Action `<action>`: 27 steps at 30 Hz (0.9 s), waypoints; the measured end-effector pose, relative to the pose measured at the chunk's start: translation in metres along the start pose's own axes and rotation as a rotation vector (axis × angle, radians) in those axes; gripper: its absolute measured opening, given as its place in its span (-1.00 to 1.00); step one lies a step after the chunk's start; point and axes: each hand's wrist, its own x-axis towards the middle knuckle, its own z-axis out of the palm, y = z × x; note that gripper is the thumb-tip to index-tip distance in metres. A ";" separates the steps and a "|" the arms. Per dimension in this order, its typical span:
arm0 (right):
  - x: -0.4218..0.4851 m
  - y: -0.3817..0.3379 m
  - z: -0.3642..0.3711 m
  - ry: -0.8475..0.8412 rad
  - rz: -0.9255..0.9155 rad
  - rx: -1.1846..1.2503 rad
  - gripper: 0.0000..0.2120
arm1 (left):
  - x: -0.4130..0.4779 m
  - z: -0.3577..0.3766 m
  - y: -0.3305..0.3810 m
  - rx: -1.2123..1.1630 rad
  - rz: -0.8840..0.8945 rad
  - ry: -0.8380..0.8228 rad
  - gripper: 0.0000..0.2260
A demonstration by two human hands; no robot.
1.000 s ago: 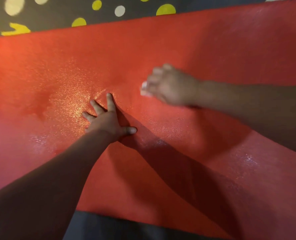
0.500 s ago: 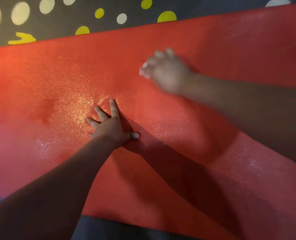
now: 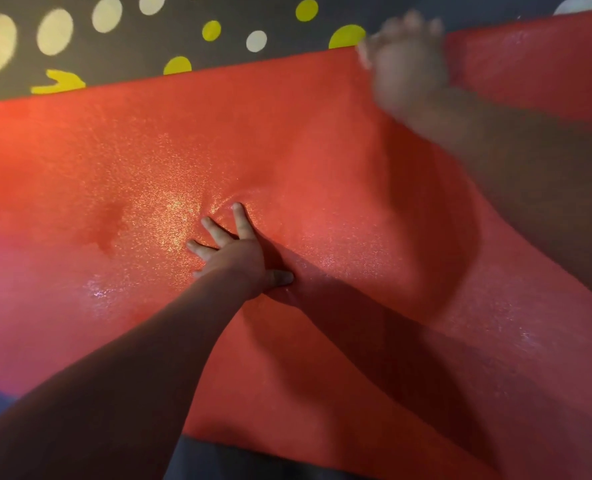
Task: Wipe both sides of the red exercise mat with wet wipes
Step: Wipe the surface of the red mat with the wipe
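I see the red mat spread flat over a dark dotted rug. My left hand presses on the mat's middle, fingers straight and spread wide. My right hand is at the mat's far edge, too blurred for me to tell whether it grips anything. A wet sheen glints beside the left hand.

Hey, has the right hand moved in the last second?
Yes. The right hand has swept away from the planted left hand, up to the red mat's far edge beside the spotted floor.
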 end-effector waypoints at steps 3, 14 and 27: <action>0.006 -0.022 -0.002 -0.005 0.237 0.020 -0.65 | 0.001 0.002 -0.002 -0.003 0.009 0.005 0.34; 0.024 -0.050 0.004 -0.001 0.078 0.043 -0.68 | 0.004 0.003 -0.005 -0.018 0.027 0.008 0.36; 0.043 -0.077 0.005 -0.026 0.016 0.057 -0.65 | 0.007 0.004 -0.005 -0.018 0.019 0.009 0.37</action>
